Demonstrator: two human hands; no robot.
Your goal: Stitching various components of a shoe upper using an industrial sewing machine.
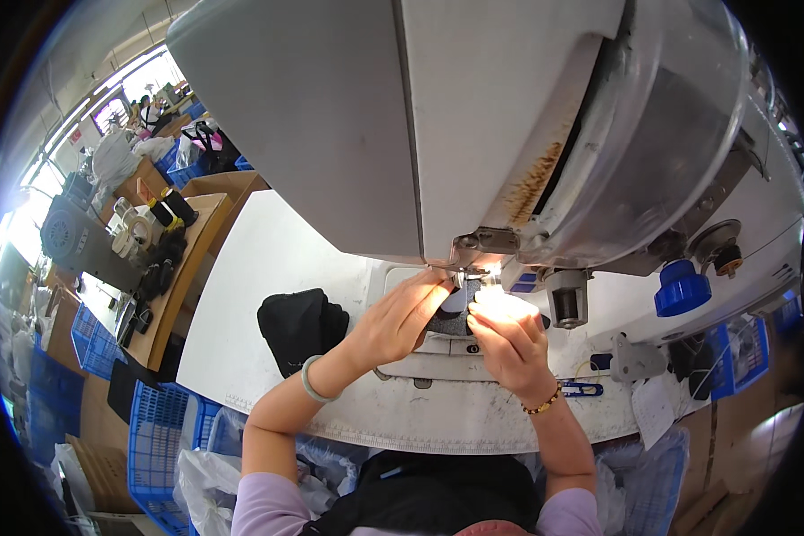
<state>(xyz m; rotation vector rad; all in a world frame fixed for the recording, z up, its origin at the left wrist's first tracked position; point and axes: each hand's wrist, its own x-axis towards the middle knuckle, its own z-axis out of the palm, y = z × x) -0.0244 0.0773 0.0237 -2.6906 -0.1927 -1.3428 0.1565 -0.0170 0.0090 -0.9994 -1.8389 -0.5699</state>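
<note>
Under the lit needle area of a large white sewing machine [330, 116] lies a small dark grey fabric piece [451, 323] with a pale patch. My left hand [400, 314] grips its left side, fingertips close to the presser foot [460, 279]. On the opposite side my right hand [511, 344] pinches the piece's edge, its fingers partly washed out by the lamp. The hands hide much of the fabric. To the left of my left hand, a folded black cloth [302, 329] rests on the white tabletop [232, 335].
Blue thread snips [582, 389] lie right of my right wrist. A blue knob [683, 290] juts from the machine at right. Blue baskets [156, 447] with plastic bags stand below the table's front edge. A wooden side table [188, 259] holds thread cones and tools.
</note>
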